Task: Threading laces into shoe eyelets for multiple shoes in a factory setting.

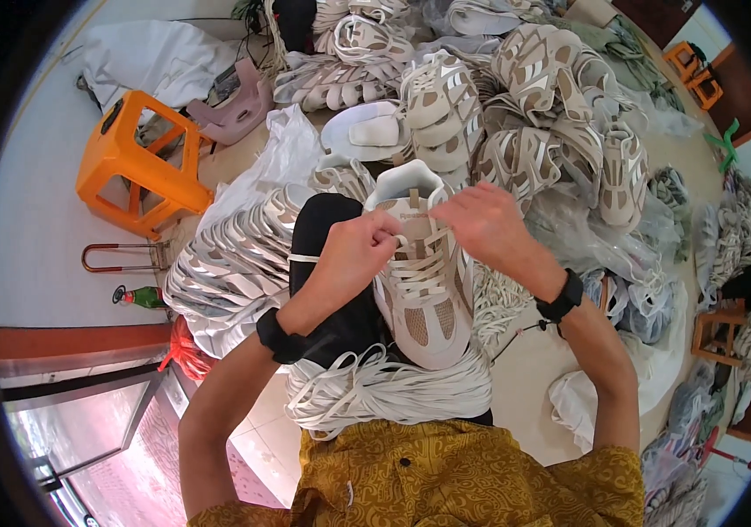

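The shoe [433,334] beside the black knee [327,224] looks light and bendy, its lace [419,281] soft and best held near the tongue [410,221], where the left hand [353,250] pinches it and the right hand [487,226] has curled fingers, maybe gripping, I can't tell

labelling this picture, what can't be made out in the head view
Head view:
Right hand: fingertips blurred, grip unclear.
Left hand: palm hidden by its own back.
Sneaker between them: underside hidden by its upper.
Patterned shirt: rest cut off by bottom edge.
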Demonstrator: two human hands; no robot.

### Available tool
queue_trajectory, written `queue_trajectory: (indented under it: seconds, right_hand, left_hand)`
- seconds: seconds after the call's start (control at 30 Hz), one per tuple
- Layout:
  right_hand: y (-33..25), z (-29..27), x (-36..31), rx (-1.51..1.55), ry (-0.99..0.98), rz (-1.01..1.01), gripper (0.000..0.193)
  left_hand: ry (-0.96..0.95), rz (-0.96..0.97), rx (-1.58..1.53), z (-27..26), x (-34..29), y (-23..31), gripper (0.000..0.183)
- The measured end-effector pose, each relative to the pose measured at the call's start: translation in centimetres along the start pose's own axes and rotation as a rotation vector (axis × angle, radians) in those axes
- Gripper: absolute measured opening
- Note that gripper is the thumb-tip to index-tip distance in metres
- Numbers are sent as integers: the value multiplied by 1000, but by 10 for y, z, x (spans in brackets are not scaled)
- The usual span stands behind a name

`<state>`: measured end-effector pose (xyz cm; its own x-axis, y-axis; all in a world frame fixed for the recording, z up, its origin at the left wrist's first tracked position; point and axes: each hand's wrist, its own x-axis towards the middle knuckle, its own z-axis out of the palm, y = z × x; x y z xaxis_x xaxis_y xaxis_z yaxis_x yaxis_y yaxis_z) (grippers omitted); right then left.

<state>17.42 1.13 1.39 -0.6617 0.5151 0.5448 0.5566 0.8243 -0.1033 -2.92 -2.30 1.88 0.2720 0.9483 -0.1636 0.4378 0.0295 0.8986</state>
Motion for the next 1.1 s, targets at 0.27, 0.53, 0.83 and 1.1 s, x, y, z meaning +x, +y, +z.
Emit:
queue_trajectory:
  seconds: [0.27, 0.53, 0.83, 1.1]
  right_hand:
    - [16, -10, -11, 36, 20, 65, 17]
    - [13, 2, -16, 192, -21, 250, 18]
    - [-33, 25, 8, 119, -105, 23, 6]
    - [-31, 29, 4, -67, 27, -171, 6]
  left_hand:
    - [279, 588, 484, 20, 2, -5, 13]
    - [-145, -194, -258, -12, 1, 0, 18]
    - [-63, -141, -161, -16, -12, -4, 16]
    - [-45, -51, -102, -7, -9, 0, 15]
